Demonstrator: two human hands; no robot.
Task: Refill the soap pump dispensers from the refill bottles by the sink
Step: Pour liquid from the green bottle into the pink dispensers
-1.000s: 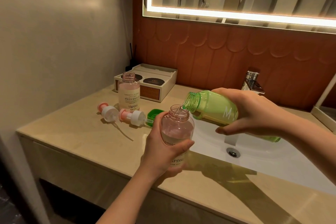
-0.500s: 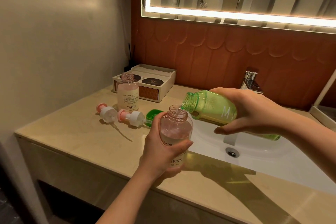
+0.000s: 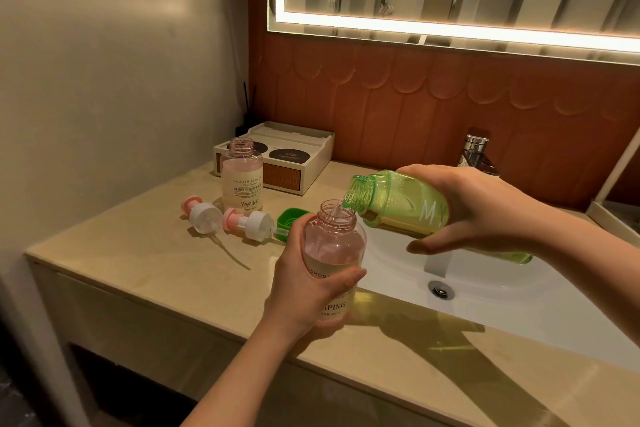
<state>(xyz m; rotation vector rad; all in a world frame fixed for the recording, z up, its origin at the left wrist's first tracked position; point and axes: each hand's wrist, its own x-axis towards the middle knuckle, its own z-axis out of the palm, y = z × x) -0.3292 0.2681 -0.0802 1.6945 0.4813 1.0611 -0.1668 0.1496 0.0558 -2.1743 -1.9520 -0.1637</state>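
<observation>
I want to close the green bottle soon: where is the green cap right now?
In the head view the green cap lies on the counter left of the sink, between the left hand and the nearer pump head.

Gripping an uncapped pink dispenser bottle point(image 3: 334, 246) upright in the left hand point(image 3: 304, 291) by the sink point(image 3: 502, 302) rim — tipping a green refill bottle point(image 3: 391, 204) in the right hand point(image 3: 474, 208), mouth just above the pink neck, thin stream falling in. Behind, on the counter point(image 3: 138, 260): second pink bottle point(image 3: 242, 180) uncapped, two pump heads point(image 3: 204, 217) point(image 3: 247, 222) lying flat, green cap point(image 3: 289, 222) beside them.
</observation>
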